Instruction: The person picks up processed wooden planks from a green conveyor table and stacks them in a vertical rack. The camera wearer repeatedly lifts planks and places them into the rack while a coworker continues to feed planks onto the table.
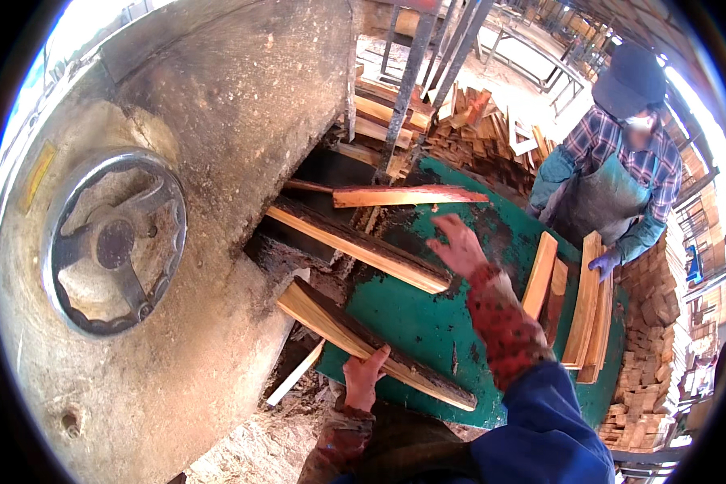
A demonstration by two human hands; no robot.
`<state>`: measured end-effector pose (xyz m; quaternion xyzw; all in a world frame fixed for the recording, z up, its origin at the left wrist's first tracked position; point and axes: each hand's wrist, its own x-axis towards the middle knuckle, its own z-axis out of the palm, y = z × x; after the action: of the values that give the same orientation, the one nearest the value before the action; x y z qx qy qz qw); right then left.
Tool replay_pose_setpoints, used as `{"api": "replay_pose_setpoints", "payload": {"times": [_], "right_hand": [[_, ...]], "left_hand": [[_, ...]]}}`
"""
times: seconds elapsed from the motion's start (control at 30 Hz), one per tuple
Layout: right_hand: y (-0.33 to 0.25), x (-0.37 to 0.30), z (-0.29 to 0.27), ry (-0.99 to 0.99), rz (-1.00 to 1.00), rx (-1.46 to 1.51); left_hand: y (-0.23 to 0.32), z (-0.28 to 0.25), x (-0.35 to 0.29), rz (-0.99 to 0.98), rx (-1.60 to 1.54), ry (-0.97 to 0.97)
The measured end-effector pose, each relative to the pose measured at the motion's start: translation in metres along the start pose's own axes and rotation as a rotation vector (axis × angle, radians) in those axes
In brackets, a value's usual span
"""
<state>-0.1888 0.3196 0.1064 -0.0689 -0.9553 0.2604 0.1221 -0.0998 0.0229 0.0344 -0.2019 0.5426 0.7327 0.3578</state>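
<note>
Can't tell how far L hand (365,379) reaches under near plank (403,371); R hand (462,248) to mid plank (359,248): contact unclear; blue sleeve (536,419) cut off at btm edge; machine housing (242,105) cut by L rim; co-worker (609,185): legs hid. behind green table (427,331).

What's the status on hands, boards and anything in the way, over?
Left hand holding near board. Right hand open, empty, near end of middle board. Possibly in the way: middle board; farther right, a co-worker's gloved hand.
</note>
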Motion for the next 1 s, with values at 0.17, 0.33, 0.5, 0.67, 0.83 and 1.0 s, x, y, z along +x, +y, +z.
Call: {"api": "replay_pose_setpoints", "payload": {"times": [0.17, 0.33, 0.5, 0.67, 0.83, 1.0], "right_hand": [[0.070, 0.081, 0.051, -0.100, 0.046, -0.361], [0.101, 0.107, 0.077, -0.101, 0.068, -0.465], [0.112, 0.120, 0.068, -0.084, 0.015, -0.508], [0.083, 0.115, 0.054, -0.083, -0.148, -0.456], [0.026, 0.126, 0.064, -0.149, -0.153, -0.345], [0.019, 0.164, 0.103, -0.145, -0.068, -0.452]], "left_hand": [[0.002, -0.004, 0.007, -0.084, 0.033, -0.003], [0.005, -0.006, 0.007, -0.115, 0.023, 0.014], [0.002, -0.005, 0.011, -0.125, 0.018, 0.022], [-0.008, -0.009, 0.016, -0.062, -0.049, 0.007], [-0.005, -0.010, 0.016, -0.098, 0.006, 0.040], [-0.012, -0.006, 0.018, -0.013, -0.057, -0.007]]}}
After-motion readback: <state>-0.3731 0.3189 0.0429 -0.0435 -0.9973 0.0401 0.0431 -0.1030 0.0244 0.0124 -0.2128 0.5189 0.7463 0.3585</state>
